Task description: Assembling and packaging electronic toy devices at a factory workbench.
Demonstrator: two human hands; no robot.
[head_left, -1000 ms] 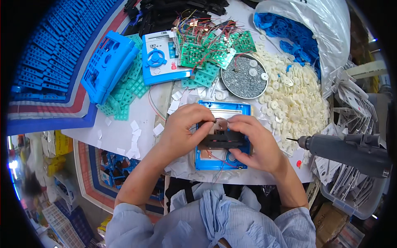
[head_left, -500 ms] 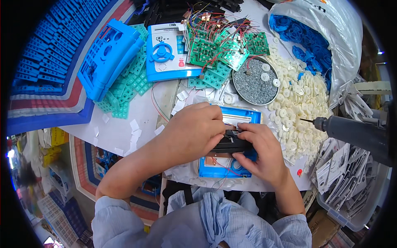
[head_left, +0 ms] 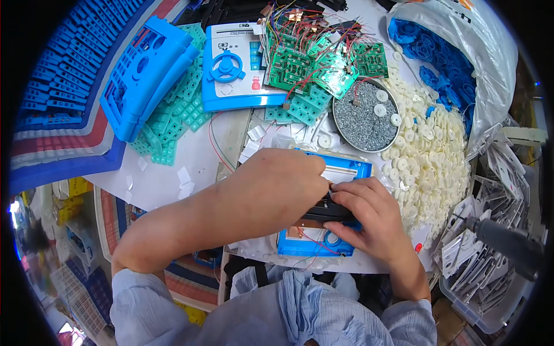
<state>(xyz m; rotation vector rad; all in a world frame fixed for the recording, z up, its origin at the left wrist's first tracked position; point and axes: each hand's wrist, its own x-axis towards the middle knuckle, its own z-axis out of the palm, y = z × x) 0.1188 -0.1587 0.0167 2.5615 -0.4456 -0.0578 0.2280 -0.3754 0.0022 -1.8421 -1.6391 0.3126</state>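
On the work surface just in front of me lies a blue and white plastic panel [head_left: 288, 247]. Across its middle rests a long black plastic part [head_left: 336, 212]. My right hand [head_left: 374, 222] grips the right end of that part, thumb on the near side and fingers on the far side. Closed over its left portion, my left hand [head_left: 283, 187] has curled fingers whose tips are hidden beneath the hand. Thin red wires [head_left: 314, 237] and a copper-coloured plate [head_left: 295, 232] show on the panel's near part.
Behind my hands are a round dish [head_left: 365, 124] of small screws, wired green circuit boards [head_left: 291, 68] and a blue-white casing [head_left: 242, 102]. Cream plastic discs [head_left: 427, 150] are heaped at right, near a dark power screwdriver [head_left: 511, 245]. Teal keypads [head_left: 173, 124] lie at left.
My left hand has shifted slightly right and turned, so more of its back shows. My right hand still holds the black part. The screwdriver at right now appears lower.
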